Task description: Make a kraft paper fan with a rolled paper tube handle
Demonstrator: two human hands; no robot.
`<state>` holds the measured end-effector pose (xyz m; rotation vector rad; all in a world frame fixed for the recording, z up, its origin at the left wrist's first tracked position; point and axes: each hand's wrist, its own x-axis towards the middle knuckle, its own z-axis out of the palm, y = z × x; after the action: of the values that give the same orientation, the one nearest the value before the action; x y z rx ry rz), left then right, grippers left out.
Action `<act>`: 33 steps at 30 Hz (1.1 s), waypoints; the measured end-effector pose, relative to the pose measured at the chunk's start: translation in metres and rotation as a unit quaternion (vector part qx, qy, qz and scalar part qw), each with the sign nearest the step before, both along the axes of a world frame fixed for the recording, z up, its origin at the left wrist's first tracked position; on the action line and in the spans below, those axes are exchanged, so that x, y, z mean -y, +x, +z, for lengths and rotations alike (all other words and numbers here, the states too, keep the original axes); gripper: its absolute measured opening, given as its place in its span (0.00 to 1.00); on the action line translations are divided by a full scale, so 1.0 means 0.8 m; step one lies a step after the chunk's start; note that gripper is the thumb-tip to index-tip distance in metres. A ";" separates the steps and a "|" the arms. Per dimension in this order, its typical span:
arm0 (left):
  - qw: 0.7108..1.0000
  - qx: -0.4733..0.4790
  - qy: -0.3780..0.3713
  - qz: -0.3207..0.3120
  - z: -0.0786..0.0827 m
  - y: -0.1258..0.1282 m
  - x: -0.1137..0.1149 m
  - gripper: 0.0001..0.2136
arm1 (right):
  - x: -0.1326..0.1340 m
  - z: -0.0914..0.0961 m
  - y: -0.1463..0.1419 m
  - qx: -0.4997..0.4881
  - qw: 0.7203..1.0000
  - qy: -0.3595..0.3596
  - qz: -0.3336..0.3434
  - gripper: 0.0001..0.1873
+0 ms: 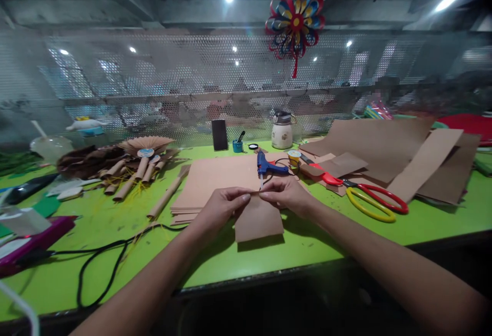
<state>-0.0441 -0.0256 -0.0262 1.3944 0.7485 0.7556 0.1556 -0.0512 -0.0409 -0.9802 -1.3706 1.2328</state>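
Observation:
Between my two hands is a small piece of brown paper (pixel 259 223), held by its far edge and hanging toward me above the green table. My left hand (pixel 226 203) pinches that edge at its left end, thumb against fingers. At the other end my right hand (pixel 286 196) pinches it the same way, the fingertips of both hands close together. Just beyond them a blue glue gun (pixel 269 164) lies on a stack of brown paper sheets (pixel 207 177), with a whitish stick pointing toward my fingers.
Scissors with red and yellow handles (pixel 374 200) lie to the right, beside large brown paper sheets (pixel 378 141). Paper tubes (pixel 132 179) and a rolled tube (pixel 168 192) are left. A purple power strip (pixel 46 238) trails a black cable. A white bottle (pixel 282 133) stands behind.

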 end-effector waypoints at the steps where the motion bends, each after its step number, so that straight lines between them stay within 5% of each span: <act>1: 1.000 0.006 -0.005 0.001 0.000 0.000 0.000 0.19 | 0.000 0.000 0.001 -0.010 1.000 -0.009 -0.001 0.16; 7: 0.998 0.051 -0.030 0.007 0.002 0.001 0.002 0.17 | 0.005 0.007 0.004 -0.045 0.998 -0.043 -0.021 0.16; 21: 0.997 0.075 -0.023 0.008 0.010 -0.004 0.006 0.11 | 0.011 0.020 0.003 -0.067 0.998 0.005 -0.020 0.06; 33: 0.998 0.055 -0.025 0.002 0.000 0.005 0.001 0.18 | 0.011 0.016 0.004 0.026 0.997 0.077 0.001 0.06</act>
<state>-0.0403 -0.0261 -0.0265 1.2962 0.6799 0.8043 0.1588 -0.0604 -0.0285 -0.9092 -1.4832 1.0927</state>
